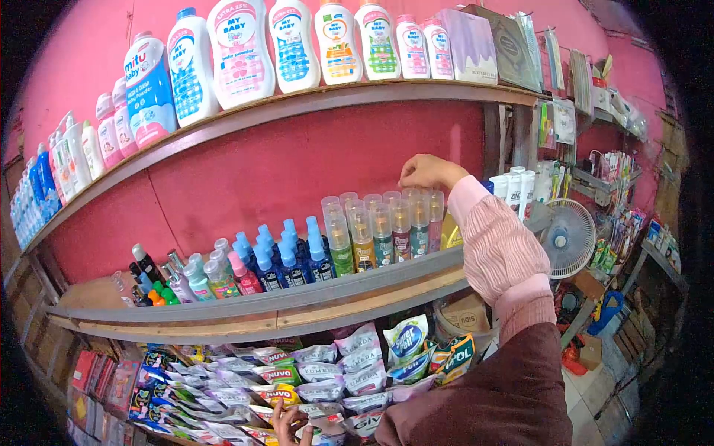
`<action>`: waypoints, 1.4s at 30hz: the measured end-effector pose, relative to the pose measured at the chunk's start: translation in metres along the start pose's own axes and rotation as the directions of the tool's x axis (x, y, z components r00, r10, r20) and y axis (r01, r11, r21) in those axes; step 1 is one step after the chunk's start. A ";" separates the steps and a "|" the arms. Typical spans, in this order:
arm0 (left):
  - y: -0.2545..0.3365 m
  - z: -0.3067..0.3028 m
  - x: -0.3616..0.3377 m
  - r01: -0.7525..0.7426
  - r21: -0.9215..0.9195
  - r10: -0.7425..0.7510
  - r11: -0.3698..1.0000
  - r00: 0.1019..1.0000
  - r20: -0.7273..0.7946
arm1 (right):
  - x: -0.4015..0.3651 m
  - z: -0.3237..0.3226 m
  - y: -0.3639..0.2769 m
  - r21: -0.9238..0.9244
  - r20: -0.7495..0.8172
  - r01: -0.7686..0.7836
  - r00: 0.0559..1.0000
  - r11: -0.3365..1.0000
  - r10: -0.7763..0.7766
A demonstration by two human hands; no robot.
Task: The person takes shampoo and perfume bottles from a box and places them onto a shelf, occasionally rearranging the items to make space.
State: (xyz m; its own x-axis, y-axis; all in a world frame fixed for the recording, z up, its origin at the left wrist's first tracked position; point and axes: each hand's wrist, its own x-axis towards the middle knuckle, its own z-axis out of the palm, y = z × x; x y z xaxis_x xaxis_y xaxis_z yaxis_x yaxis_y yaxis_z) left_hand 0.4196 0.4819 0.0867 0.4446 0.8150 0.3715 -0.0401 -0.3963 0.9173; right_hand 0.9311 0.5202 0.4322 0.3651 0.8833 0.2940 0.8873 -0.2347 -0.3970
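Observation:
My right hand (430, 172) reaches over the middle shelf, fingers curled down at the back of a group of clear-capped spray bottles (381, 238). The fingertips are bent inward by the rear caps; whether they grip one is hidden. These bottles stand upright in rows, with green, amber, teal and dark red bodies. Low at the bottom edge, my left hand (291, 424) shows only its fingers, apart and slightly bent, in front of the soap pouches (320, 392). Nothing shows between them.
Blue spray bottles (288, 260) stand left of the clear-capped group. Baby powder bottles (239, 52) line the upper shelf (312, 97) above my arm. White tubes (513, 187) and a fan (567, 238) are at the right. The middle shelf's front edge (282, 302) runs below the bottles.

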 end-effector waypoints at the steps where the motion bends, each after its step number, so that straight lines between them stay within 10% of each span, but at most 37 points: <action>1: -0.004 -0.001 0.000 -0.036 0.022 0.036 0.999 0.999 0.006 | 0.001 0.001 0.001 -0.001 -0.011 0.002 1.000 1.000 -0.002; 7: 0.011 -0.002 0.001 -0.001 -0.052 0.003 0.999 0.999 0.035 | -0.017 -0.008 -0.001 -0.070 -0.220 0.064 0.972 0.996 -0.078; 11: 0.001 -0.006 0.000 0.140 -0.132 -0.123 0.981 0.984 0.125 | -0.067 -0.020 -0.001 -0.054 -0.574 0.252 0.784 0.966 -0.237; 14: -0.030 -0.007 0.004 -0.031 0.084 0.014 0.996 0.982 0.190 | -0.135 -0.014 -0.011 0.024 -0.627 0.341 0.737 0.940 -0.252; 17: -0.013 -0.003 0.014 -0.140 0.116 0.097 0.983 0.944 0.315 | -0.228 0.021 -0.035 0.484 -0.436 0.261 0.900 0.835 -0.029; 18: -0.006 -0.005 0.018 -0.227 0.177 0.144 0.958 0.910 0.388 | -0.260 0.040 -0.039 0.693 -0.301 0.166 0.951 0.702 0.072; 22: -0.057 -0.014 0.019 0.293 -0.188 -0.087 0.938 0.719 0.690 | -0.383 0.162 -0.067 0.919 -0.124 0.056 0.981 0.390 0.151; 24: -0.045 -0.019 0.022 0.013 -0.347 0.222 0.938 0.745 0.629 | -0.439 0.232 -0.099 0.963 -0.001 -0.103 0.924 0.250 0.383; 36: -0.059 -0.136 -0.068 0.471 -0.462 0.370 0.751 0.279 0.886 | -0.649 0.394 -0.385 0.980 -0.165 -0.040 0.379 0.195 0.911; 42: -0.022 -0.164 -0.121 0.409 -0.356 0.395 0.840 -0.013 0.919 | -0.679 0.439 -0.482 0.986 -0.117 -0.072 0.337 0.150 0.934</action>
State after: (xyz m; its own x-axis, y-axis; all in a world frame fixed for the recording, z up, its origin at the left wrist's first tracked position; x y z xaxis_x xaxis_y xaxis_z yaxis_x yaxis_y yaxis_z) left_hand 0.2199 0.4615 0.0449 0.8001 -0.5557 0.2257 -0.1698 0.1510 0.9738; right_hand 0.1323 0.2120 0.0423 0.9850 0.0312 -0.1697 -0.1712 0.3012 -0.9381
